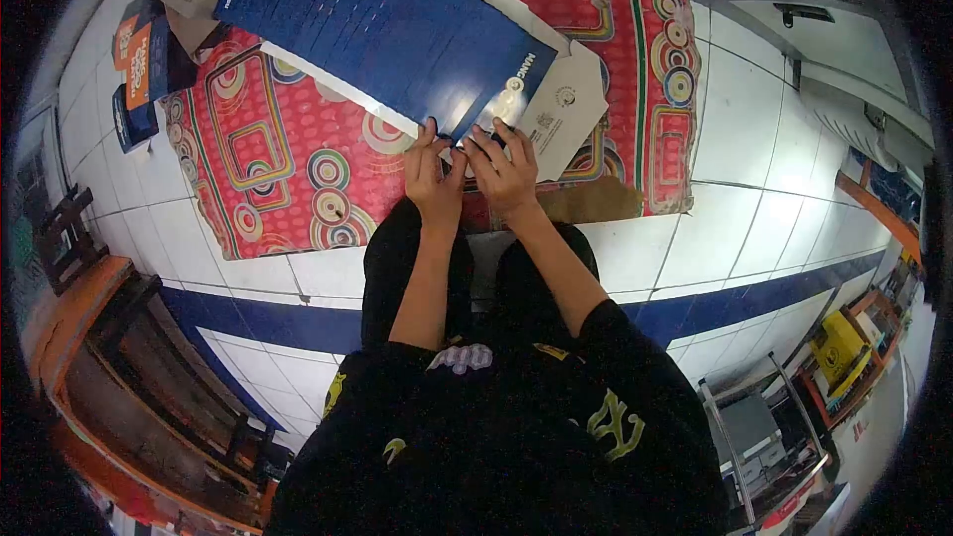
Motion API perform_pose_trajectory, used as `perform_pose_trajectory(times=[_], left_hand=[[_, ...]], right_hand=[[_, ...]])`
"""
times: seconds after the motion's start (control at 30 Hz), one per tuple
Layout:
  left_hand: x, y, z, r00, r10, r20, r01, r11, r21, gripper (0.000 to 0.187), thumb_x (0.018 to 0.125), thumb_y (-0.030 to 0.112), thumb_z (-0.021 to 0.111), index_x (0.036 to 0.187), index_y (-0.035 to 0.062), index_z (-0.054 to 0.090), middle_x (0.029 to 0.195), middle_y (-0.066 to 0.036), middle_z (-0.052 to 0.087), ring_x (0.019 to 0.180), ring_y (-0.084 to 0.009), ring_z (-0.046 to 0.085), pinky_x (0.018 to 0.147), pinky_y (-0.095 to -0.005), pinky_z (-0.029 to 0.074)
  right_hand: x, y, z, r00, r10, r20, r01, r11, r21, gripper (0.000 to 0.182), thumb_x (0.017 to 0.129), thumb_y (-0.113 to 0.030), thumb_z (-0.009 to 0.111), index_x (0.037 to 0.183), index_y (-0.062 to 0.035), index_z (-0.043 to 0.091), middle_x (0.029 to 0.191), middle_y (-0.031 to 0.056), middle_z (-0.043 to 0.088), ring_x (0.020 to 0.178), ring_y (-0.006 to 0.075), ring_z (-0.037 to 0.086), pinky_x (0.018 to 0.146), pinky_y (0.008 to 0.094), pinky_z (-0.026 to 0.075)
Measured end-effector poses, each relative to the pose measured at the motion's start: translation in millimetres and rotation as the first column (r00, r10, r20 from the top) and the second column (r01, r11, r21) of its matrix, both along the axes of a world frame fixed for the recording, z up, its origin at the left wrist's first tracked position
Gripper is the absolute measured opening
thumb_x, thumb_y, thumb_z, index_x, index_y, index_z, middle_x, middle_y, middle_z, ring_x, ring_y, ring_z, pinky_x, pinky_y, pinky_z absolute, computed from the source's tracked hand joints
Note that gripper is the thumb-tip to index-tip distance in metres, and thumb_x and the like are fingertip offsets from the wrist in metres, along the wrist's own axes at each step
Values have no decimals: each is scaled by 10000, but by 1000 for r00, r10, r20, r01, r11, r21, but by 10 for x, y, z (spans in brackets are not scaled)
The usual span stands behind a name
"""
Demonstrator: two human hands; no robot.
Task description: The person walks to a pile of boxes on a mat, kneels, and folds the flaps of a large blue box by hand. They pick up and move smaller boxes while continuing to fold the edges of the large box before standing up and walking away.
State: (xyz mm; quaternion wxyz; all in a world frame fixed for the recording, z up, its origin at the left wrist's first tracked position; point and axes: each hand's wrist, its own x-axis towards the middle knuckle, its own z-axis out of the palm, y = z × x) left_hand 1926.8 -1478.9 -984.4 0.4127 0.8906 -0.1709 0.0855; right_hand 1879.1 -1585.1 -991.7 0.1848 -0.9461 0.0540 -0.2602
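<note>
Left hand (434, 174) and right hand (506, 171) pinch the blue carton blank (387, 25) corner (over the patterned mat (288, 139)); thumbs should press evenly along the crease.

Red patterned mat (288, 149) on white tiled floor (754, 139); small blue-orange boxes (139, 74) stacked far left.

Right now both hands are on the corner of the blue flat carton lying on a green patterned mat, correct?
Not quite. The head view shows both the left hand and the right hand on the corner of the blue flat carton, but the patterned mat is red, not green.
</note>
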Motion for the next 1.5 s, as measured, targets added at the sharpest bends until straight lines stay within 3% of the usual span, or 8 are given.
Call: perform_pose_trajectory(times=[0.23, 0.57, 0.7, 0.87, 1.07, 1.13, 1.23, 1.5], left_hand=[[-33, -10, 42, 999, -1, -48, -1, 1000, -27, 200, 715, -25, 697, 889, 2, 603, 1138, -189, 625, 1046, -327, 598, 873, -384, 477], [-9, 104, -11, 977, -61, -206, 29, 987, -155, 298, 747, -78, 670, 1021, -14, 573, 1190, -197, 584, 1028, -298, 601, 818, -356, 511], [5, 137, -26, 994, -100, -41, 100, 995, -7, 297, 752, -67, 676, 1026, -22, 572, 1192, -207, 580, 1032, -306, 593, 825, -352, 510], [-121, -23, -188, 957, 90, -275, -172, 941, -291, 533, 740, -15, 697, 1207, -12, 440, 1357, -192, 382, 1175, -297, 469, 929, -377, 474], [-269, -284, -474, 841, 145, -521, -399, 818, -416, 655, 768, -48, 519, 1360, -45, 238, 1327, -193, 361, 1191, -281, 427, 980, -382, 388], [-310, -285, -553, 838, 205, -506, -378, 887, -267, 712, 753, -93, 556, 1376, -26, 217, 1315, -215, 378, 1158, -308, 482, 952, -364, 413], [-310, -323, -619, 875, 260, -409, -362, 912, -195, 673, 704, -132, 516, 1332, -18, 305, 1218, -179, 464, 1076, -279, 520, 887, -333, 433], [-229, -152, -822, 902, 248, -353, -284, 957, -54, 465, 677, -92, 546, 1133, -24, 487, 964, -146, 553, 940, -272, 558, 829, -342, 443]], right_hand=[[-9, 80, -48, 1000, -15, 14, 14, 999, 46, 114, 798, -129, 635, 882, -58, 664, 1081, 49, 640, 1089, 290, 556, 767, 437, 495], [75, -138, 0, 992, 127, 3, -127, 990, 60, 220, 768, -233, 636, 978, -184, 683, 1094, 15, 593, 987, 214, 532, 897, 476, 349], [48, -153, -46, 987, 156, -47, -153, 987, 51, 231, 759, -258, 643, 977, -193, 686, 1086, 0, 596, 1022, 211, 513, 912, 490, 328], [24, -178, -48, 984, 174, -43, -173, 984, 32, 234, 760, -229, 646, 989, -206, 685, 1144, 41, 558, 1058, 235, 494, 921, 497, 318], [-422, -314, -251, 998, -50, 33, 34, 925, 379, 373, 738, -178, 654, 1097, -96, 597, 1256, 163, 438, 1105, 335, 454, 937, 503, 311], [-435, -405, -297, 949, 135, -283, 2, 900, 435, 429, 696, -163, 714, 1066, -37, 538, 1171, 213, 487, 1082, 378, 453, 932, 491, 333], [-392, -358, -563, 888, 232, -398, -144, 961, 238, 340, 694, -180, 677, 977, -9, 599, 1113, 182, 541, 1066, 353, 488, 921, 491, 368], [-306, -236, -867, 910, 294, -292, -249, 951, 182, 196, 555, -173, 642, 686, -27, 634, 852, 106, 603, 922, 311, 580, 811, 439, 491]])
